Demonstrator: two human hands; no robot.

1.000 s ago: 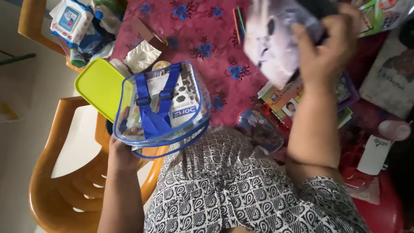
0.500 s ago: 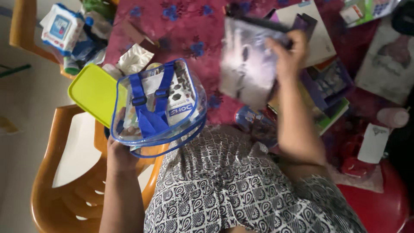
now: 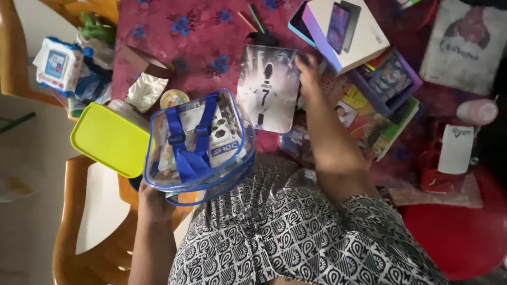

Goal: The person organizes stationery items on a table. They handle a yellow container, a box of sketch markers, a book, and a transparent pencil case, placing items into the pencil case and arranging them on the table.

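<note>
My left hand (image 3: pixel 153 203) grips the bottom of a clear plastic backpack-style pouch (image 3: pixel 200 145) with blue straps and trim, held up over my lap with printed cards inside. My right hand (image 3: pixel 308 68) holds the right edge of a grey booklet (image 3: pixel 266 87) that shows a figure seen from behind. The booklet lies flat on the maroon flowered tablecloth (image 3: pixel 195 31), just right of the pouch.
A lime-green lid (image 3: pixel 108 138) sits left of the pouch over an orange plastic chair (image 3: pixel 79 232). A white phone box (image 3: pixel 346 29), colourful books (image 3: pixel 380 105), a wipes pack (image 3: pixel 55 63), a crumpled tissue (image 3: pixel 143 91), a pink bottle (image 3: pixel 477 112) and a red stool (image 3: pixel 454 232) surround me.
My right hand brought the grey booklet down from the air and to the left, onto the tablecloth beside the pouch. The left hand kept its hold on the pouch.
</note>
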